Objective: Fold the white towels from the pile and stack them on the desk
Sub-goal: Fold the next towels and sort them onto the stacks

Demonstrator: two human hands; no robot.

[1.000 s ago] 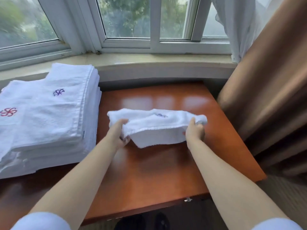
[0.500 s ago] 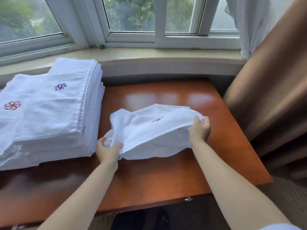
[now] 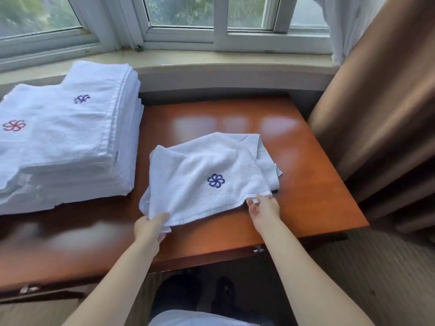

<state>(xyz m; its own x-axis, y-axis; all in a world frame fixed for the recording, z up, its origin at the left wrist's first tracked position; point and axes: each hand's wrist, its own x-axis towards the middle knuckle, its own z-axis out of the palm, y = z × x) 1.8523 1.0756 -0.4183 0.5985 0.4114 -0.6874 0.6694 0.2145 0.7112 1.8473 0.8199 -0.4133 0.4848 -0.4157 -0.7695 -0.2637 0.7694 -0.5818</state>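
On the desk (image 3: 306,161), just beyond both my hands, lies the towel (image 3: 207,175), loosely folded with a blue emblem facing up. Its long axis runs from near-left to far-right, slightly skewed to the desk's front edge. My left hand (image 3: 150,225) grips the near-left corner, thumb on top and fingers curled under the cloth. My right hand (image 3: 264,208) is at the near-right corner, fingertips touching the hem; whether they pinch it I cannot tell. Both hands sit at the near edge, so the towel stretches away from me. The far-right layers are uneven, with a lower layer poking out. To the left, just beside the towel, stands the stack (image 3: 70,137) of folded towels. Bare desk lies to the right and far side, giving room to straighten. A brown curtain (image 3: 376,114) hangs past the desk's right edge.
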